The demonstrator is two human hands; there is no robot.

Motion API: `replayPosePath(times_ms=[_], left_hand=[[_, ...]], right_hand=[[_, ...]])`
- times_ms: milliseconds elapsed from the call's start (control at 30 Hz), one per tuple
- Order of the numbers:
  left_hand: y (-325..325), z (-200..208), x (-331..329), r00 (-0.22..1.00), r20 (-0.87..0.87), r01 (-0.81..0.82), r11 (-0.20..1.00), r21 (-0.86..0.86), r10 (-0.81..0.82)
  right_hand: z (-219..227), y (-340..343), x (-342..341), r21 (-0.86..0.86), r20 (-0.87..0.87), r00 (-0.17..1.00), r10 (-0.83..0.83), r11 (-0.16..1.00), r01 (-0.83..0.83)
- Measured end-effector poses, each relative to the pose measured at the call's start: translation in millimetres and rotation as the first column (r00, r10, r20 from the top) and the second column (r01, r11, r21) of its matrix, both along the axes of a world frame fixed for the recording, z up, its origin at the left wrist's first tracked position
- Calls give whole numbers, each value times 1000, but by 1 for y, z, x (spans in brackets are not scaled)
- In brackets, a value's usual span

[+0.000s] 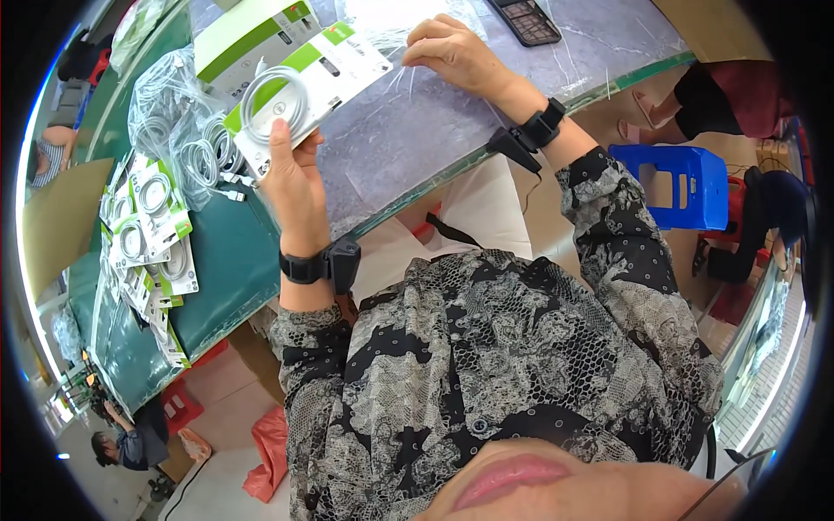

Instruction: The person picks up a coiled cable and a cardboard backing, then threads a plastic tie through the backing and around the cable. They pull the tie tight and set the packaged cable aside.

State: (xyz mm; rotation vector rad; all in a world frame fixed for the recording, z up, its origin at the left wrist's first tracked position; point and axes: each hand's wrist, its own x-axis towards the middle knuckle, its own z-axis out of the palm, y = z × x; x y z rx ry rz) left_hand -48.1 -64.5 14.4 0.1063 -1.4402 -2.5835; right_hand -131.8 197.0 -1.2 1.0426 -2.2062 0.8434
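My left hand (pixel 294 182) grips a white and green packaging card (pixel 334 74) by its lower left end, thumb on the front. A coiled white cable (pixel 300 108) lies against the card's face under that thumb. Off the card's right end, my right hand (pixel 456 59) has its fingertips pinched together. Thin whitish strips (pixel 400 85) show just below those fingertips; whether one is between them I cannot make out. Behind the card stands a white and green box (pixel 248 43).
Clear plastic bags with coiled cables (pixel 161 108) lie left of the box. A heap of carded cables (pixel 156 195) covers part of the green table (pixel 221 269). A phone (pixel 528 22) rests at the far edge. To the right is a blue stool (pixel 673 156); other people are around.
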Motion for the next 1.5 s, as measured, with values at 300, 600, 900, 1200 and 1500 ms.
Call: replayPosePath(times_ms=[300, 600, 900, 1200, 1500], left_hand=[[30, 13, -14, 990, -43, 142, 915, 377, -135], [36, 27, -10, 963, 0, 213, 757, 617, -271], [40, 31, -5, 949, -17, 230, 651, 723, -315], [40, 27, -3, 942, -16, 233, 619, 750, -336], [45, 18, -2, 923, -4, 245, 581, 776, -384]], right_hand=[[36, -27, 44, -47, -80, 996, 36, 998, -40], [37, -53, 82, -259, 175, 978, -109, 954, 153], [43, -57, 85, -278, 173, 973, -152, 940, 197], [44, -65, 85, -294, 200, 969, -146, 934, 201], [47, -70, 84, -270, 232, 964, -130, 944, 192]])
